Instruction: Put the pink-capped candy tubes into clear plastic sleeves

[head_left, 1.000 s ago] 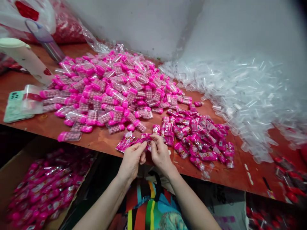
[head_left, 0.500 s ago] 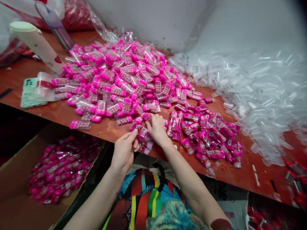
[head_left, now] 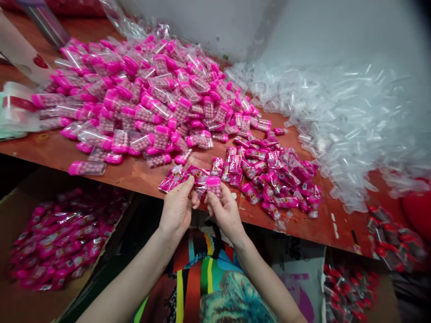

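My right hand (head_left: 226, 211) pinches a small clear candy container (head_left: 213, 184) with a pink cap and pale pink balls inside, held upright at the table's front edge. Just left of it, my left hand (head_left: 177, 208) is closed with thumb against fingers on a printed pink plastic sleeve (head_left: 199, 172). More flat printed sleeves (head_left: 171, 179) lie on the table under and beyond that hand. Behind both hands spreads a large heap of pink-capped candy containers (head_left: 158, 104). To the right lies a smaller pile of containers in printed pink wrapping (head_left: 284, 177).
Clear empty plastic containers (head_left: 340, 116) are heaped along the wall at right. A cardboard box (head_left: 20, 188) at lower left holds wrapped pink containers. Red-capped containers (head_left: 397, 237) lie at the far right. A bottle (head_left: 45, 22) and a tape roll (head_left: 20, 107) are at left.
My right hand has drawn a candy container from near the heap toward me, beside my left hand. The view has shifted to the right.
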The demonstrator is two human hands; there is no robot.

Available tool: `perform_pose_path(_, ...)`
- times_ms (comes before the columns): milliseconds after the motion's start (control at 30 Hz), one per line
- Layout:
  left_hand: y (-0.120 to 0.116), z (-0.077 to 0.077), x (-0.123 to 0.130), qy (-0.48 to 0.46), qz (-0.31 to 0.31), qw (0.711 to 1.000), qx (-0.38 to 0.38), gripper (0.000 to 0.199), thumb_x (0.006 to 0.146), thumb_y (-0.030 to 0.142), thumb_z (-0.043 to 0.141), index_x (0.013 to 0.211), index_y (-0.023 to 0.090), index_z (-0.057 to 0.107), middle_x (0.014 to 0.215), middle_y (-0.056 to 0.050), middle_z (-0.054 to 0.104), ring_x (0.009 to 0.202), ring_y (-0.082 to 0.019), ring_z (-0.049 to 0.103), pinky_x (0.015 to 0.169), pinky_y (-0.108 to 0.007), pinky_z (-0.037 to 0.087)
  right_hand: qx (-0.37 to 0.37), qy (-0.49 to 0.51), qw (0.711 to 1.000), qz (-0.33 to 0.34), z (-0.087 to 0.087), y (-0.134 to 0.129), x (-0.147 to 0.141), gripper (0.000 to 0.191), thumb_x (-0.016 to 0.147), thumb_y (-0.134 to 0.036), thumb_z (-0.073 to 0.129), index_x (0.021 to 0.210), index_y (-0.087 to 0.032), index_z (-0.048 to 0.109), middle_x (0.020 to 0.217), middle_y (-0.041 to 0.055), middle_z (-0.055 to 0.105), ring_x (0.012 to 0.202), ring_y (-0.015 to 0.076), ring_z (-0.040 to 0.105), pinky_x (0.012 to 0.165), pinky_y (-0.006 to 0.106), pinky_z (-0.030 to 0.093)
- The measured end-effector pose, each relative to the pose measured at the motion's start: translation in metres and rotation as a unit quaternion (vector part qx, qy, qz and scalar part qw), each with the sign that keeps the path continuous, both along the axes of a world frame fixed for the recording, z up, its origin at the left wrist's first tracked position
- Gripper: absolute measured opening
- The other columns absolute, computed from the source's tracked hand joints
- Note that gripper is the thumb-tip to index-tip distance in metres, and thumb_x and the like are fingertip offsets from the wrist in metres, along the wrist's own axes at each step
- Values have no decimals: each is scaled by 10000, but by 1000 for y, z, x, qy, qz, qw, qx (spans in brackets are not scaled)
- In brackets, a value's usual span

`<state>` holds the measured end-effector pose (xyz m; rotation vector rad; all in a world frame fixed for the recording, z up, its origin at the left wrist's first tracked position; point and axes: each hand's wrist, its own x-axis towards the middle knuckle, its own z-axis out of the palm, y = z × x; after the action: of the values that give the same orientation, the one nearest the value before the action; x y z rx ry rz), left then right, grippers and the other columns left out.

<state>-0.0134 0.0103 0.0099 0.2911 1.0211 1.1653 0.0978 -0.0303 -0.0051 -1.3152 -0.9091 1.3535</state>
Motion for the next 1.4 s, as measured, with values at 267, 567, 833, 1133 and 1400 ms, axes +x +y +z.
perform_pose_path(267, -10, -2, 11, 37, -46, 998, -7, 327, 747, 395, 753, 638, 157, 555, 391, 58, 449, 356, -63, 385, 369, -190, 280, 5, 14, 1000, 15, -2, -14, 14, 504, 891, -371, 594, 1354, -242, 441, 910, 32, 623, 685, 135, 584, 574, 249, 514)
perform_pose_path(567, -8, -4, 14, 33, -55, 998, -9, 309, 735, 352, 772, 641, 152, 557, 406, 63, 447, 359, -59, 380, 358, -186, 279, 2, 0, 1000, 0, -7, -16, 24, 556, 891, -381, 587, 1394, -249, 390, 922, 29, 603, 753, 147, 586, 690, 284, 533)
perform_pose_path(833, -7, -2, 17, 55, -53, 997, 4, 313, 736, 351, 773, 626, 148, 561, 390, 60, 442, 357, -63, 380, 355, -188, 286, 25, 16, 999, -34, -10, -17, 24, 534, 879, -312, 621, 1359, -227, 402, 1001, 35, 605, 838, 132, 581, 784, 277, 509)
perform_pose_path(1133, -11, -8, 25, 76, -7, 997, -2, 336, 703, 334, 790, 570, 158, 537, 378, 64, 442, 349, -64, 380, 356, -193, 288, 1, 41, 997, -69, -4, -30, 23, 521, 875, -335, 630, 1336, -250, 403, 898, 8, 570, 716, 124, 553, 656, 257, 490)
perform_pose_path(1400, -18, -9, 31, 105, -7, 994, 9, 319, 739, 347, 762, 597, 162, 545, 390, 58, 472, 358, -72, 401, 379, -197, 304, 10, 10, 997, -81, -10, -35, 15, 519, 886, -318, 608, 1346, -239, 379, 973, 33, 594, 794, 140, 583, 727, 282, 507)
